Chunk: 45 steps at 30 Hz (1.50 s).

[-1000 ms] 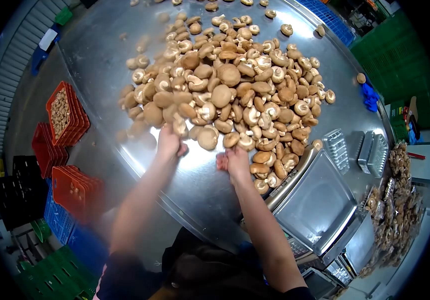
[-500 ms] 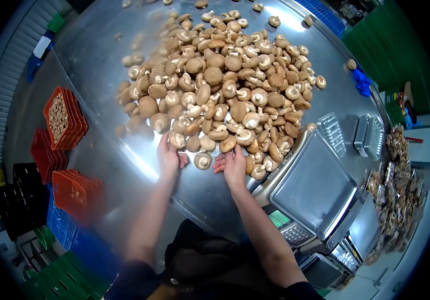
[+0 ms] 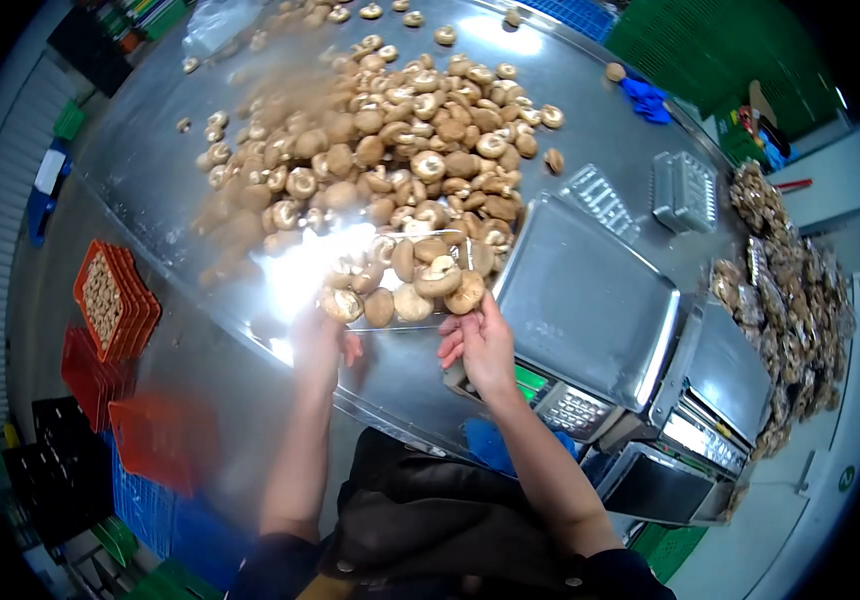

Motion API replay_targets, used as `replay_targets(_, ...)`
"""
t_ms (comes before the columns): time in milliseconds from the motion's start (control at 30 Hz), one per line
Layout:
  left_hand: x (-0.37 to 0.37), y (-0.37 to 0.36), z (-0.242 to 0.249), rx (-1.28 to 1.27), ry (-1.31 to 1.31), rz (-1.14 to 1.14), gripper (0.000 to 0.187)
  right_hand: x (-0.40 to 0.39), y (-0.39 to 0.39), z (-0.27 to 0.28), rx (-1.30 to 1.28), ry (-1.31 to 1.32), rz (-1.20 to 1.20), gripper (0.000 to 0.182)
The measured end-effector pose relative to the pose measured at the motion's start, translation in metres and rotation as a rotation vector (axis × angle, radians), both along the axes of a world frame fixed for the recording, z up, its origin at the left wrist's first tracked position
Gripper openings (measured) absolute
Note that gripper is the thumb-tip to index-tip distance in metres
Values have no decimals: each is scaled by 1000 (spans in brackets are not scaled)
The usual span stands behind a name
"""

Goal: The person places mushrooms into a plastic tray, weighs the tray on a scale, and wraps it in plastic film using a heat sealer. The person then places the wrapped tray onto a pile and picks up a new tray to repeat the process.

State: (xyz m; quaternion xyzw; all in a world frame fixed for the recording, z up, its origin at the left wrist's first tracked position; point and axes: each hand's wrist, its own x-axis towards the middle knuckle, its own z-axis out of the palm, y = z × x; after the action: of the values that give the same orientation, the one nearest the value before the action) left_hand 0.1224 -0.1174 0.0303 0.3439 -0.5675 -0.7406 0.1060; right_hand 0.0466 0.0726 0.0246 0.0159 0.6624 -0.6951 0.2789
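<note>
A clear plastic tray filled with several brown mushrooms is between my two hands, over the near edge of the pile. My left hand closes on the tray's left end, partly washed out by glare. At the other end, my right hand grips the tray near its lower right corner, thumb up beside a mushroom. Beyond the tray spreads a large heap of loose shiitake-like mushrooms on the metal table.
Right of my right hand stands a weighing scale with a metal platform. Past it lie empty clear trays, a blue glove and packed mushrooms. Orange crates stand on the floor at left.
The mushroom-filled tray now shows plainly between my hands, raised from the pile's edge. My view has shifted, so the scale and heap sit further left. The stray mushroom between my hands is out of sight.
</note>
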Motion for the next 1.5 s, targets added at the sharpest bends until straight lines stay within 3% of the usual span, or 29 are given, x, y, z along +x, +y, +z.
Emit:
replay_targets(100, -11, 32, 17, 10, -2, -132, 41, 0, 48, 13, 114, 133, -97, 31)
replay_targets(167, -21, 57, 20, 43, 23, -259, 51, -3, 89, 8, 321, 289, -145, 33)
replay_targets(233, -34, 77, 12, 36, -29, -476, 47, -8, 132, 10, 663, 627, -102, 35)
replay_targets(400, -68, 150, 9, -130, -44, -646, 33, -9, 209, -10, 791, 624, -232, 37)
replay_targets(467, -73, 171, -22, -349, 38, -682, 42, -8, 229, -23, 881, 655, -221, 38)
replay_targets(600, -71, 176, -34, -672, 92, -678, 41, 2, 239, -28, 988, 744, -160, 41)
replay_targets(667, -67, 159, -23, -585, 64, -611, 38, 4, 237, -29, 976, 721, -210, 41)
replay_targets(733, -68, 123, -47, -760, 257, -288, 41, 8, 241, -28, 934, 709, -229, 40)
replay_targets(767, -66, 98, -56, -771, 209, -192, 43, 11, 243, -27, 919, 699, -242, 39)
replay_targets(833, -63, 59, -58, -1178, 97, -72, 39, 15, 246, -28, 884, 715, -289, 35)
replay_targets(867, -54, 79, -11, -1335, -36, -156, 37, 17, 246, -24, 825, 702, -326, 33)
replay_targets(900, -55, 43, -65, -1389, -13, -211, 36, 17, 244, -22, 763, 695, -365, 32)
replay_targets(967, -49, 28, -93, -1300, -54, -384, 34, 18, 240, -21, 715, 664, -520, 28)
replay_targets(1067, -49, 54, -46, -1278, -275, -512, 34, 24, 236, -21, 538, 555, -692, 26)
replay_targets(1167, -46, 54, -44, -1108, -260, -394, 33, 26, 230, -5, 490, 591, -715, 24)
replay_targets(1200, -42, 53, -54, -1175, -205, -264, 32, 28, 228, 2, 511, 624, -694, 24)
replay_targets(1300, -36, 61, -52, -518, 247, -57, 34, 32, 227, 10, 542, 743, -640, 23)
replay_targets(1333, -32, 86, -24, -486, 249, -73, 35, 34, 227, 8, 539, 759, -630, 22)
replay_targets(1367, -34, 85, -41, -637, 297, -107, 35, 35, 227, 5, 536, 776, -619, 22)
replay_targets(1433, -38, 119, -25, -777, 404, -267, 37, 36, 225, 4, 525, 751, -605, 23)
replay_targets(1500, -44, 151, 19, -952, 491, -428, 42, 38, 221, 8, 515, 721, -586, 24)
